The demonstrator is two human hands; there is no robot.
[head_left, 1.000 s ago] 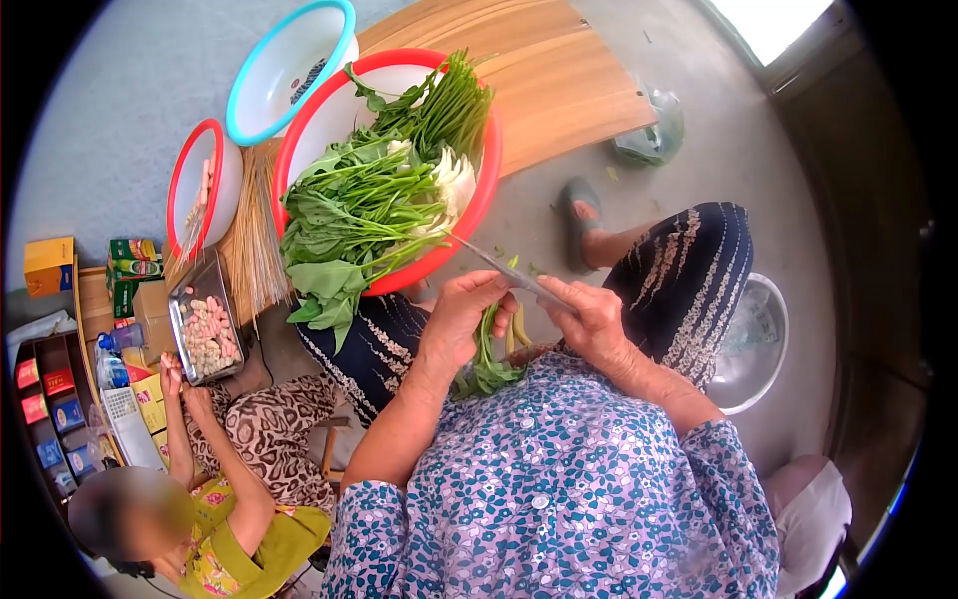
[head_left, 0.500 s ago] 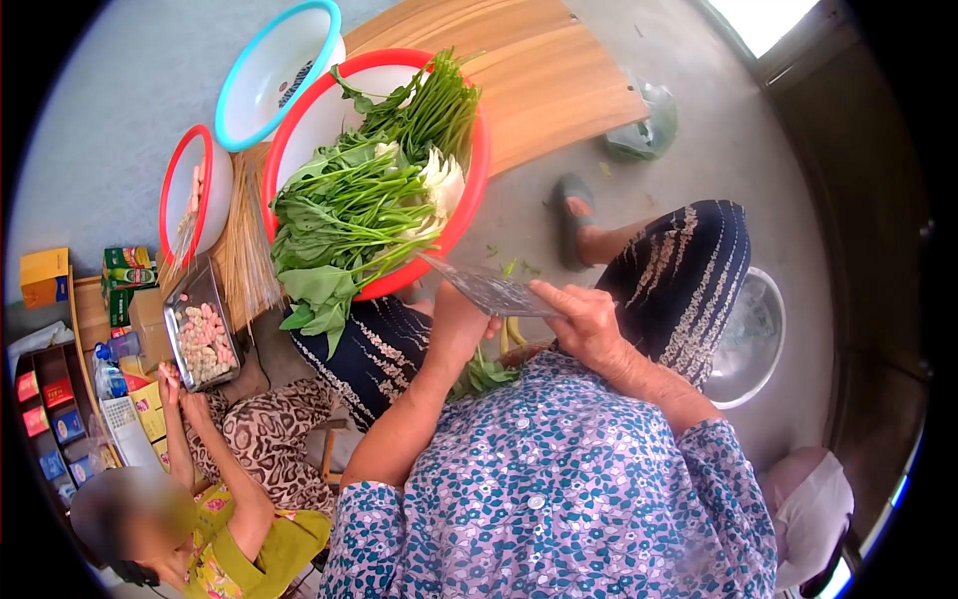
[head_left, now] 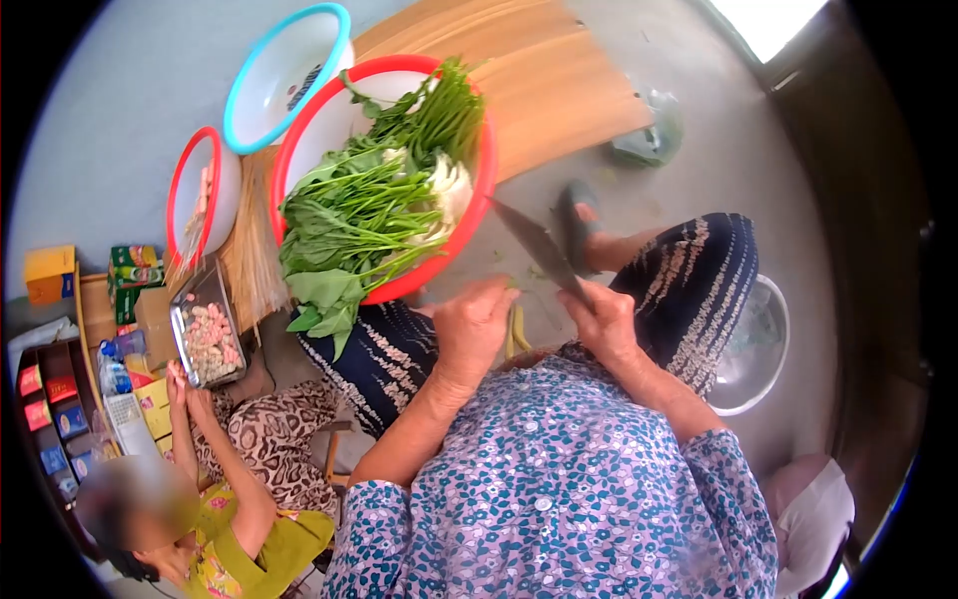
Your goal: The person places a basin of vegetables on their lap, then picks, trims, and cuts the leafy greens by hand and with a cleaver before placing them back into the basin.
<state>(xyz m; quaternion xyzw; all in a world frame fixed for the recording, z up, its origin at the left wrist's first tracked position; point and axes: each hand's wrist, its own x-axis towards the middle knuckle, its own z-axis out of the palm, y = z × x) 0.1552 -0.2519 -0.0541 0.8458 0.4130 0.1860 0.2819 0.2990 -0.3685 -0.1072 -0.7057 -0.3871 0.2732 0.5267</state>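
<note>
My right hand [head_left: 604,324] is closed around the handle of a broad-bladed kitchen knife [head_left: 539,240], its blade angled up and to the left. Left of it, my left hand [head_left: 471,334] is closed, fingers pressed together. A small bit of green shows at its fingertips, but what it holds cannot be made out. Beyond both hands stands a white basin with a red rim [head_left: 486,215], heaped with leafy green vegetables [head_left: 359,210] with long stems. Pale, whitish pieces [head_left: 449,190] lie among them.
A wooden board table [head_left: 559,90] carries the basins, including a blue-rimmed one [head_left: 239,110], and thin sticks [head_left: 249,250]. At left, a co-worker [head_left: 230,459] sits by a metal tray [head_left: 215,339] of pink and pale pieces. A metal bowl [head_left: 753,349] stands right of my knee.
My hands have moved apart. The knife has swung away from the left hand, its blade now pointing more upward. Leafy greens below the left hand are no longer visible.
</note>
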